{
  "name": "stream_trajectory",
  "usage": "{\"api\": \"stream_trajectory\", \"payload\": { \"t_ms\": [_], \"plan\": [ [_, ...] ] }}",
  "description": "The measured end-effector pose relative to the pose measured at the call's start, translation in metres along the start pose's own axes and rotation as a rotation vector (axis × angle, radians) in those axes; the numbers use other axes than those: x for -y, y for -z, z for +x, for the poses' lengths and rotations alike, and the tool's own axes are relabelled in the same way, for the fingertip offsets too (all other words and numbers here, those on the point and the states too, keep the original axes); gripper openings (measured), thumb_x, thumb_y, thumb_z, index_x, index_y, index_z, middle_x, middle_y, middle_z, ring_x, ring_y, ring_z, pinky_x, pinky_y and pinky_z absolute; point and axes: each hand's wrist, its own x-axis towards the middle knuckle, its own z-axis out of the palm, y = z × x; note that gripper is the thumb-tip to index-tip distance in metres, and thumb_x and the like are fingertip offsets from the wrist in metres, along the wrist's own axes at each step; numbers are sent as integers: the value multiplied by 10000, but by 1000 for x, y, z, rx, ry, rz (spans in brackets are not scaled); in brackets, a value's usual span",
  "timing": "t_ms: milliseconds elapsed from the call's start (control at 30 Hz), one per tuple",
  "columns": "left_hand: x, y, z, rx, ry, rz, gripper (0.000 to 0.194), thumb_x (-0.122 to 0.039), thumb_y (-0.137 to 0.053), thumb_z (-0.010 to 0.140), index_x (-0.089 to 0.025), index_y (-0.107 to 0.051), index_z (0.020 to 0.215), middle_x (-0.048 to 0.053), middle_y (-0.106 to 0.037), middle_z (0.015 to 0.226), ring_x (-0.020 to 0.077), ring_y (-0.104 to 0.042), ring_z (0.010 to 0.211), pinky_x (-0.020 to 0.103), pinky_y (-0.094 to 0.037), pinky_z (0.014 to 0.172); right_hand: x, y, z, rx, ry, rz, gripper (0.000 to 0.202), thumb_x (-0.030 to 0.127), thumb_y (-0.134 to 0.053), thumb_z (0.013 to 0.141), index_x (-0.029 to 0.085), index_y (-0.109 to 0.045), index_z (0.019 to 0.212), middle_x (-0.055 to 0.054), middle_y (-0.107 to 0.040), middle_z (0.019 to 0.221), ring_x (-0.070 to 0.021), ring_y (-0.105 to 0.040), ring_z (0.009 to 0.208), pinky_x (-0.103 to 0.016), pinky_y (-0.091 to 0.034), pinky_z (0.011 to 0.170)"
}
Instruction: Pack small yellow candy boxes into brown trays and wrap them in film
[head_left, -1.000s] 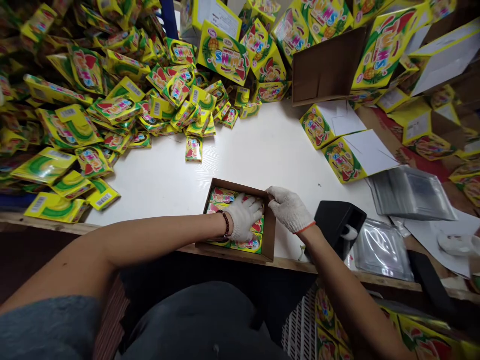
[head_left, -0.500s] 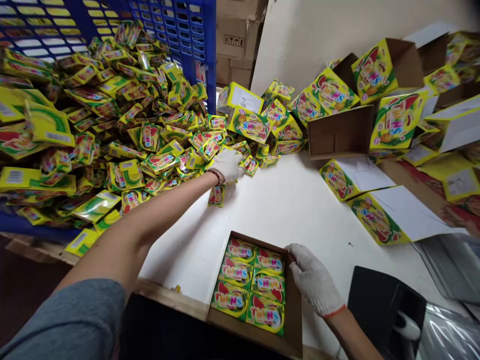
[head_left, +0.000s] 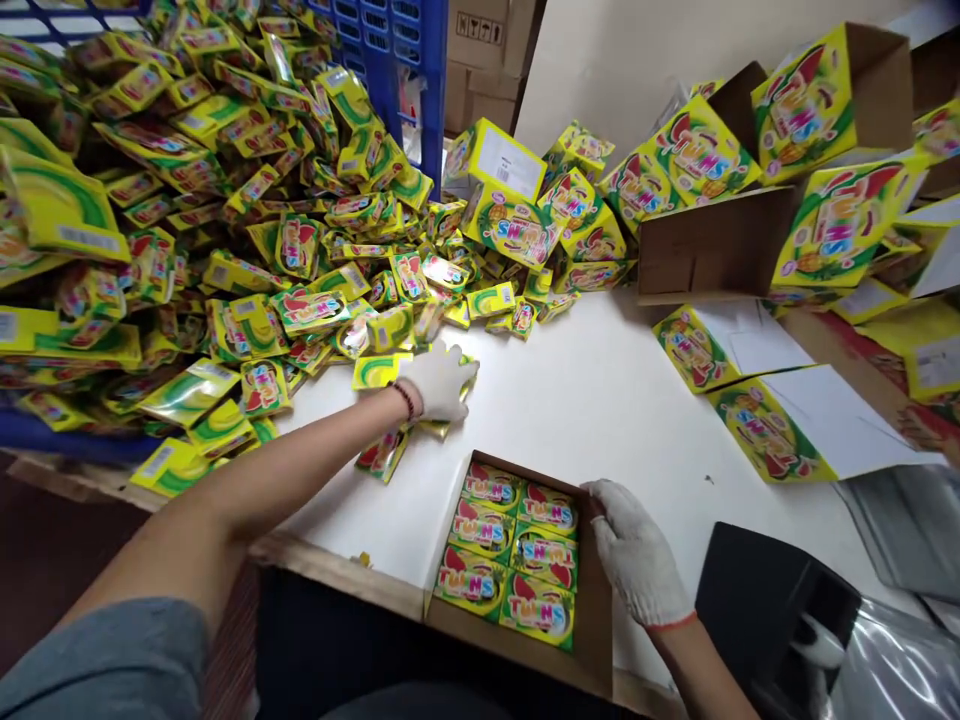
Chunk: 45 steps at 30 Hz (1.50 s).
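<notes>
My left hand (head_left: 439, 385), in a white knit glove, lies palm down over several small yellow packets (head_left: 381, 455) on the white table, its fingers spread. Packets show past its fingertips and under its palm. My right hand (head_left: 641, 555), gloved too, grips the right wall of an open cardboard box (head_left: 525, 640) at the table's front edge, thumb over the rim. Inside, at the left, small "Twins" boxes (head_left: 472, 580) with a watermelon print lie flat in two columns; a bare strip runs along the right and front.
Left, a big heap of yellow packets (head_left: 247, 270) spills from a blue plastic crate (head_left: 375, 45) onto the table. Printed cartons (head_left: 817, 110) stand and lie along the back right. A black object (head_left: 772, 600) and clear plastic (head_left: 892, 660) lie at lower right.
My left hand has moved toward me and slightly left from the heap's edge, bringing packets nearer the box. My right hand stays on the box wall. The view has shifted slightly.
</notes>
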Motion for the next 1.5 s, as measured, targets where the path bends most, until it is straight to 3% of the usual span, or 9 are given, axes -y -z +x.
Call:
{"api": "stream_trajectory", "payload": {
  "t_ms": [133,267,367,633,800,967,1100,1300,1500],
  "plan": [
    [-8,-7,-82,-95,-139,-2,672,-528,-654,813,-226,-541,1402,175,-431,1529,387,-400,1371,580,-303,1127,-6,5,1,24,3,7,260,218,-410,842,227,-625,987,-115,-706,1007,-253,-665,1003,-428,-526,962],
    [-10,-12,-143,-296,100,-119,530,-477,-636,873,-211,-584,1329,147,-528,1442,326,-466,1343,482,-368,1116,-12,15,1,83,32,-46,253,245,-439,851,234,-651,989,-94,-710,1019,-250,-665,1004,-417,-532,949],
    [-9,-19,-166,-226,244,-114,523,-468,-723,809,-191,-622,1241,132,-640,1236,316,-592,1150,446,-476,967,-7,23,-1,-34,96,-151,292,363,-453,918,194,-669,1018,-145,-670,1111,-290,-643,1074,-451,-538,934],
    [6,-17,-161,-124,314,-53,241,-237,-518,908,-182,-661,1095,107,-686,1151,254,-635,1052,366,-497,886,55,34,-3,-165,345,-139,184,269,-496,961,193,-652,1026,-129,-654,1068,-273,-640,1112,-437,-557,938],
    [24,-21,-146,-191,84,10,596,-178,-664,718,-172,-588,1308,144,-556,1434,343,-492,1319,501,-387,1093,90,23,-6,-87,500,-87,240,127,-478,931,181,-633,1106,-122,-662,1046,-255,-664,1072,-421,-596,882],
    [40,-19,-134,-363,110,-86,321,-119,-528,822,-157,-681,1101,118,-732,996,261,-672,995,444,-517,920,123,29,-21,-244,750,-25,530,25,-512,875,207,-507,1373,-145,-660,1187,-269,-631,1179,-428,-589,889],
    [5,3,-149,-716,-90,-226,336,-135,-506,906,-174,-618,1220,95,-734,1087,203,-687,1008,384,-575,886,142,28,-19,-125,369,279,355,212,-530,951,219,-553,1306,-87,-714,1055,-215,-702,943,-364,-597,791],
    [-76,14,-174,-675,-615,-248,370,-146,-570,927,-252,-547,1281,60,-695,1222,182,-610,1211,395,-538,1027,129,20,-1,313,-140,526,436,423,-551,907,162,-596,1254,-67,-722,993,-195,-673,804,-312,-557,668],
    [-44,-24,-201,-438,257,-255,435,-442,-603,895,-132,-588,1200,168,-662,1130,314,-630,1117,467,-535,958,92,3,-15,407,-193,189,239,222,-572,851,212,-691,1058,-32,-722,916,-190,-630,798,-288,-479,693]
  ]
}}
